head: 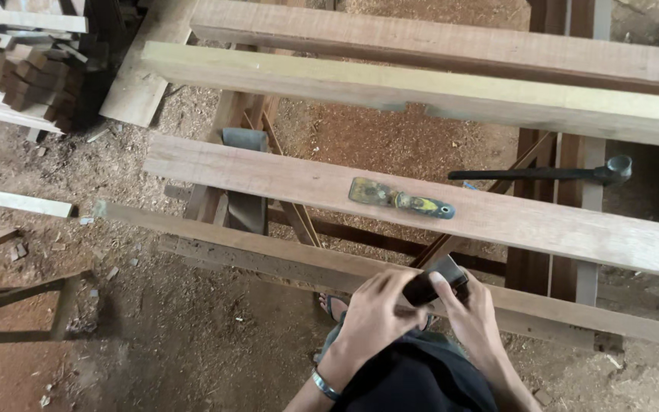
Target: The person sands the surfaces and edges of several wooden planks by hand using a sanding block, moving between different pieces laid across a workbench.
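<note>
Sawdust floor (pixel 192 336), rough planks on trestles. Both hands low in view over the lap, at the near plank (pixel 253 248). Left hand (pixel 371 317) curled, fingers wrapped round a small dark block (pixel 435 284), wrist bent, metal bangle (pixel 325 385) on it. Right hand (pixel 473 314) pinches the block's other end, thumb on top. Yellow-handled scraper (pixel 400 198) lies on the middle plank (pixel 284 179), apart from hands. Dark hammer (pixel 551 172) beyond it.

Small dark block (pixel 430 286), tilted; low over the nearest plank (pixel 268 255)
</note>
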